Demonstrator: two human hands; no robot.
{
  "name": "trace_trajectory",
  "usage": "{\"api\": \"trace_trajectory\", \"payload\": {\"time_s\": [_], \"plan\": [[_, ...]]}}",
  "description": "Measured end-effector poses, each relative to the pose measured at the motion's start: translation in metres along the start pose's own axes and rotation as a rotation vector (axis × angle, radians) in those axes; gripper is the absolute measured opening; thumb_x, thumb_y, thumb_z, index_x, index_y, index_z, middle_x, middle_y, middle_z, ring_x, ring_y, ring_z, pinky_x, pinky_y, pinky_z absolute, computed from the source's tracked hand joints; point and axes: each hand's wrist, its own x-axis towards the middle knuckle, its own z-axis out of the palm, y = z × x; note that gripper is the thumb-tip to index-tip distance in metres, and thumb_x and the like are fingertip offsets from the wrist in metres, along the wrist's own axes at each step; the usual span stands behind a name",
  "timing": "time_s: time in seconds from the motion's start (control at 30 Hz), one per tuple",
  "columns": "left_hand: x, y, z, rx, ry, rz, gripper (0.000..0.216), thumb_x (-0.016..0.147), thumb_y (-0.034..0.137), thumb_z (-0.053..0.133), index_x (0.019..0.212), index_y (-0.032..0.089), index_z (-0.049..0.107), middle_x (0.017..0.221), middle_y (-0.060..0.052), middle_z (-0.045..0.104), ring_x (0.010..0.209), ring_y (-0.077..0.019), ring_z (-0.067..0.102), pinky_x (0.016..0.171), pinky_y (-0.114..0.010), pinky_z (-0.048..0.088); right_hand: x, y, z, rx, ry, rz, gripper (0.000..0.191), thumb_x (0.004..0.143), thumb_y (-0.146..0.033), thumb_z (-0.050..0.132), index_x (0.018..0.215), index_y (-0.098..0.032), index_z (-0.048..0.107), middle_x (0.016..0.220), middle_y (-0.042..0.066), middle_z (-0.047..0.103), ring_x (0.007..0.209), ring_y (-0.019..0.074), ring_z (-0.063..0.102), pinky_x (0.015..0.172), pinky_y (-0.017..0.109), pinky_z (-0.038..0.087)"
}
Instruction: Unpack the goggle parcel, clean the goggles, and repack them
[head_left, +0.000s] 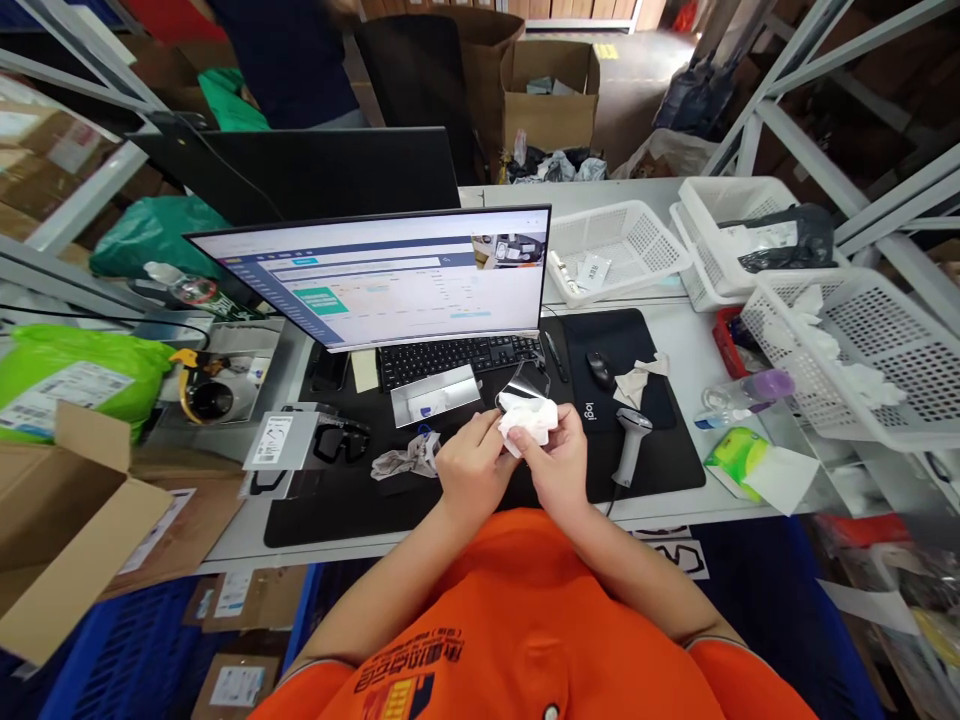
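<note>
My left hand (474, 462) and my right hand (556, 458) are close together above the black desk mat (495, 505). Between them is a crumpled white tissue (529, 418), with the fingers of both hands closed on it. A dark, shiny, lens-like piece (527, 380) shows just beyond the tissue; the fingers and tissue hide how it is held. Left of my hands lies a crumpled greyish wipe (405, 458) on the mat. Behind it is an open silver-white box (435, 396). Black frames (341, 442) lie farther left, beside a grey box with a barcode label (277, 440).
A monitor (390, 290) and keyboard (457, 358) stand ahead. To the right are a mouse (600, 369), a barcode scanner (631, 445), a bottle (742, 393), a green wipes pack (739, 455) and white baskets (885, 350). An open carton (75, 520) sits left. Behind the monitors stands another person (289, 60).
</note>
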Motion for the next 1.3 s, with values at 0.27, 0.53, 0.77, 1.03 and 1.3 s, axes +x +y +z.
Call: {"api": "trace_trajectory", "payload": {"time_s": [0.27, 0.53, 0.77, 1.03, 1.3], "plan": [[-0.006, -0.001, 0.001, -0.065, 0.027, 0.104, 0.017, 0.09, 0.02, 0.07, 0.107, 0.017, 0.069, 0.103, -0.009, 0.078, 0.092, -0.0207, 0.076, 0.097, -0.036, 0.059, 0.031, -0.029, 0.0, 0.308, 0.065, 0.216, 0.049, 0.052, -0.028, 0.093, 0.073, -0.021, 0.05, 0.069, -0.005, 0.064, 0.061, 0.0109, 0.057, 0.059, 0.025, 0.051], [-0.013, -0.01, -0.001, -0.063, 0.008, 0.063, 0.02, 0.086, 0.013, 0.072, 0.105, 0.016, 0.068, 0.104, -0.009, 0.078, 0.095, -0.0217, 0.075, 0.099, -0.038, 0.059, 0.037, -0.024, 0.011, 0.414, 0.035, 0.341, 0.044, 0.057, -0.036, 0.09, 0.084, -0.022, 0.058, 0.082, 0.0, 0.071, 0.07, 0.0156, 0.066, 0.065, 0.029, 0.055], [-0.014, -0.013, -0.005, -0.117, 0.057, -0.02, 0.011, 0.091, 0.025, 0.07, 0.097, 0.016, 0.07, 0.102, -0.011, 0.078, 0.091, -0.0226, 0.076, 0.093, -0.037, 0.062, 0.003, -0.008, 0.01, 0.109, 0.008, 0.136, 0.054, 0.054, -0.033, 0.094, 0.062, -0.022, 0.041, 0.056, -0.008, 0.05, 0.052, 0.0074, 0.045, 0.049, 0.021, 0.041], [-0.019, -0.016, -0.005, -0.142, 0.056, 0.027, 0.02, 0.085, 0.014, 0.073, 0.105, 0.019, 0.069, 0.104, -0.008, 0.078, 0.097, -0.0205, 0.076, 0.099, -0.037, 0.06, 0.035, -0.024, 0.008, 0.344, -0.052, 0.296, 0.043, 0.06, -0.038, 0.091, 0.084, -0.021, 0.06, 0.083, 0.002, 0.071, 0.071, 0.016, 0.065, 0.069, 0.031, 0.055], [-0.022, -0.015, -0.008, -0.132, 0.129, -0.045, 0.009, 0.09, 0.026, 0.068, 0.088, 0.018, 0.07, 0.094, -0.009, 0.078, 0.084, -0.0213, 0.076, 0.086, -0.035, 0.065, -0.002, -0.007, 0.009, -0.048, -0.099, 0.027, 0.057, 0.053, -0.036, 0.095, 0.056, -0.021, 0.04, 0.055, -0.008, 0.045, 0.053, 0.0075, 0.039, 0.048, 0.021, 0.035]]}}
